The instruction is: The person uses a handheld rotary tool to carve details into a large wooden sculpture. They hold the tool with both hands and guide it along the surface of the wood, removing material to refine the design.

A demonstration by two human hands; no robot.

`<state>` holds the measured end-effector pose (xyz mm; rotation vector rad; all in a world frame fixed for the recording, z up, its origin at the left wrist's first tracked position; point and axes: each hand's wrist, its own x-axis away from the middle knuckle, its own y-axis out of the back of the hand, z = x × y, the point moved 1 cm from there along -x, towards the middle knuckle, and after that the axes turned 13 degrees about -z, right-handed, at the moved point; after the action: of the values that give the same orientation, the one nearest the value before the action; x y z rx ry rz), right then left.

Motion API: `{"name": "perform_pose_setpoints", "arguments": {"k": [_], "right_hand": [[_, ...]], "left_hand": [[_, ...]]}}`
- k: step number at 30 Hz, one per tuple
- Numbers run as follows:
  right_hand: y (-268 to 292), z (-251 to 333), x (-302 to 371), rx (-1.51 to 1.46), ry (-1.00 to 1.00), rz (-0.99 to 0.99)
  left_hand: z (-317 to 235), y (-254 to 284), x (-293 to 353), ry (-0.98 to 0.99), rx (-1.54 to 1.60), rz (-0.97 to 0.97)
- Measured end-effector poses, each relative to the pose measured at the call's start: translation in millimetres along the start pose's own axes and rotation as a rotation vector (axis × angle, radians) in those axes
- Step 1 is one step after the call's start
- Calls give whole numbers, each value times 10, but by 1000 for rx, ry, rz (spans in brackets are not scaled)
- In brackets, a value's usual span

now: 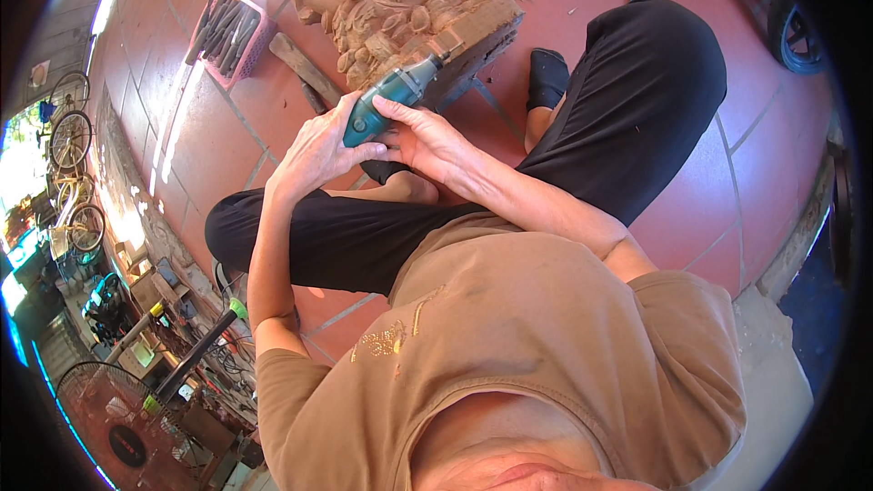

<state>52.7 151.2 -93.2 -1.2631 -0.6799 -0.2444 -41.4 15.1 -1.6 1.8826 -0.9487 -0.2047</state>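
Note:
A green and grey rotary tool (389, 100) lies between my two hands, its tip pointing up and to the right toward a brown carved wooden block (391, 9). My left hand (314, 150) is closed around the tool's rear left side, its fingers partly hidden behind the body. From the right, my right hand (426, 138) grips it with the thumb laid along the body; its other fingers are mostly out of sight underneath. The carving has dense relief and a flat base edge near the tool's tip. Whether the tip touches the wood I cannot tell.
A pink basket (247, 53) full of chisel-like hand tools stands at the upper left, beside a wooden mallet or stick (305, 68). My crossed legs in black trousers (637, 100) flank the red tiled floor (709, 164). A fan (123, 436), bicycles (71, 136) and clutter line the left side.

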Motion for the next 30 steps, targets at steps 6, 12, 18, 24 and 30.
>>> {"name": "perform_pose_setpoints", "arguments": {"k": [6,12,18,24,30], "right_hand": [[2,-11,0,-4,1,-14],[16,-19,0,-17,-20,-28],[8,-34,20,-25,-12,-43],[7,-51,5,-31,3,-44],[6,-50,-8,-26,-11,-44]], "left_hand": [[29,-12,-19,-26,-5,7],[77,-34,-22,-52,8,2],[57,-19,-40,-49,-1,28],[66,-19,-37,-51,12,19],[99,-29,-41,-60,3,16]]}}
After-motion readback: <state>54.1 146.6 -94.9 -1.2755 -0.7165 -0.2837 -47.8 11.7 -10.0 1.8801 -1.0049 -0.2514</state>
